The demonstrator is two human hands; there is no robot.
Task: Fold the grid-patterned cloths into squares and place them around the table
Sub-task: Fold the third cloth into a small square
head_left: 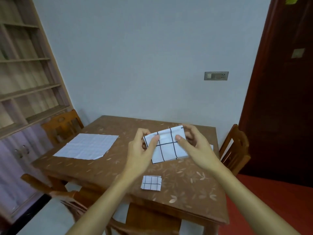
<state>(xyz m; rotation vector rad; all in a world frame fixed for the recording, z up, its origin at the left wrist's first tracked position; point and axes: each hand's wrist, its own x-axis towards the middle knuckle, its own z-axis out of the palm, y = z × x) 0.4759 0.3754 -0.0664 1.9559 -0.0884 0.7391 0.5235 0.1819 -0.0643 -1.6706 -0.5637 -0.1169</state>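
Above the brown leaf-patterned table (186, 180) I hold a white cloth with black grid lines (166, 148), partly folded. My left hand (142, 150) pinches its left edge between thumb and curled fingers. My right hand (191, 143) pinches its right side, thumb on top and fingers behind. A small folded grid square (151, 182) lies on the table near the front edge, below my hands. A larger white cloth (88, 146) lies spread flat on the table's left side. A sliver of white (211, 147) shows behind my right wrist.
Wooden chairs stand at the table's far left (62, 126), right (235, 150) and near left (39, 184). A shelf unit (25, 73) fills the left wall. A dark red door (284, 82) stands at the right, with red floor (271, 192) below it.
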